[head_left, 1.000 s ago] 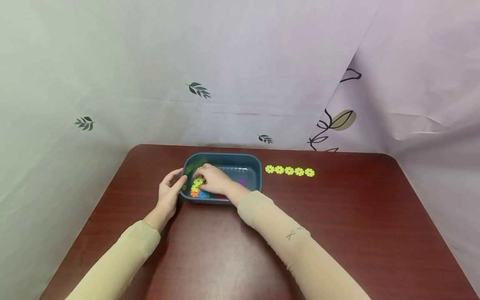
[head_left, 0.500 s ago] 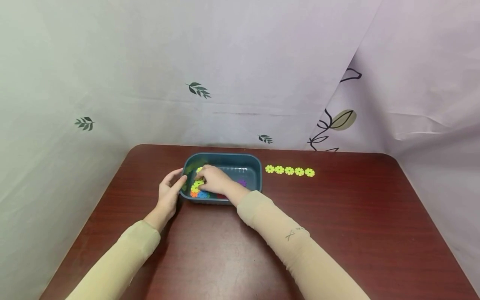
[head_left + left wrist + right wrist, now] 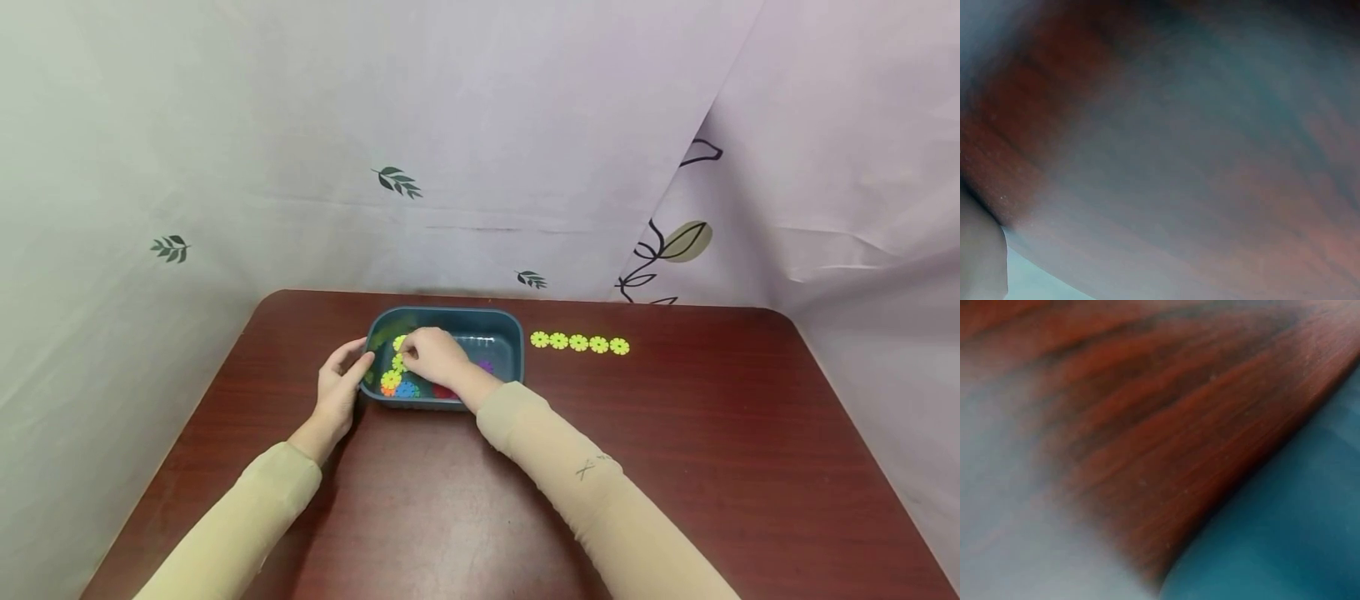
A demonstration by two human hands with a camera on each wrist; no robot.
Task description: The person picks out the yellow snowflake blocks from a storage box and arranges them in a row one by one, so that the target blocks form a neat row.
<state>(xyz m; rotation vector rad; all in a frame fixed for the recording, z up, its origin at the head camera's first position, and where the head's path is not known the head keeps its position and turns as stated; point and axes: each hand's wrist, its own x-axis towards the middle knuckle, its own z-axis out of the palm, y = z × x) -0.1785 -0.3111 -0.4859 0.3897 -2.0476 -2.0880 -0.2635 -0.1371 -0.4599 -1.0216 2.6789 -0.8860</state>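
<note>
1. So the surface is a dark reddish-brown table (image 3: pixel 675 467), wood grain all over, rounded corners at the far end and a pale shiny patch toward the near middle.
2. Room-wise, it's pale fabric (image 3: pixel 480 108) hanging behind and down both sides, a bit wrinkled, with little dark leaf sprigs (image 3: pixel 397 181) printed on it. Over on the right there's a fold, plus a bigger vine print (image 3: pixel 686 240) with an olive leaf.
3. A blue tub (image 3: pixel 450 403) sits near the table's far edge, left of centre. Inside I can see yellow flower pieces (image 3: pixel 391 379) at the left end, with orange, blue, red and purple bits (image 3: pixel 486 366) too.
4. Just right of the tub, five yellow flower discs (image 3: pixel 578 342) lie flat in a straight row, pretty much edge to edge.
5. Left hand (image 3: pixel 340 382) has the tub's left end, thumb at the rim, fingers round the outside.
6. Right hand (image 3: pixel 437 356) is down in the tub, fingers bent in close together by the yellow pieces. Can't tell if it's pinching one.
7. Both wrist views are mostly blur.
</note>
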